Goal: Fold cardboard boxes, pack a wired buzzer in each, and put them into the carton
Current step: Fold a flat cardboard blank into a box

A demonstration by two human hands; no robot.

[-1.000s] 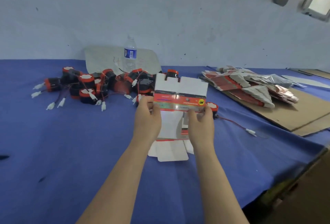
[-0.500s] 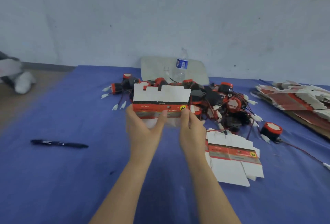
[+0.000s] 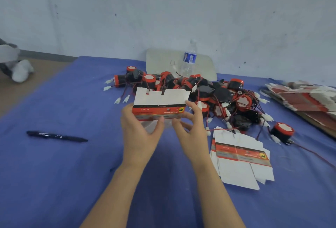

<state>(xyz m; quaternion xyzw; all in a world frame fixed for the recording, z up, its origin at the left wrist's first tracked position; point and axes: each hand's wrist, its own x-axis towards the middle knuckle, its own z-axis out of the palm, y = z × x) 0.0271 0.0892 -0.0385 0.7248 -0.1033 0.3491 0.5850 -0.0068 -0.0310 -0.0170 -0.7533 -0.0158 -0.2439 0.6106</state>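
Observation:
A flat red-and-white box blank (image 3: pixel 160 104) is held up above the blue table, its white flaps pointing up. My left hand (image 3: pixel 141 133) grips its left end with the thumb on the front. My right hand (image 3: pixel 192 127) pinches its right end. Behind it lies a heap of red-and-black wired buzzers (image 3: pixel 200 93) with white plugs. One buzzer (image 3: pixel 281 131) sits apart at the right. A small stack of flat box blanks (image 3: pixel 241 160) lies on the cloth just right of my right forearm.
A black pen (image 3: pixel 56 136) lies on the blue cloth (image 3: pixel 54 182) at the left. A water bottle (image 3: pixel 189 60) stands by the wall in front of a pale board. A big pile of box blanks (image 3: pixel 305 96) rests on cardboard at the far right.
The view has swung left, so the pen and the stack of blanks came into sight. Both hands have kept hold of the blank and brought it a little closer.

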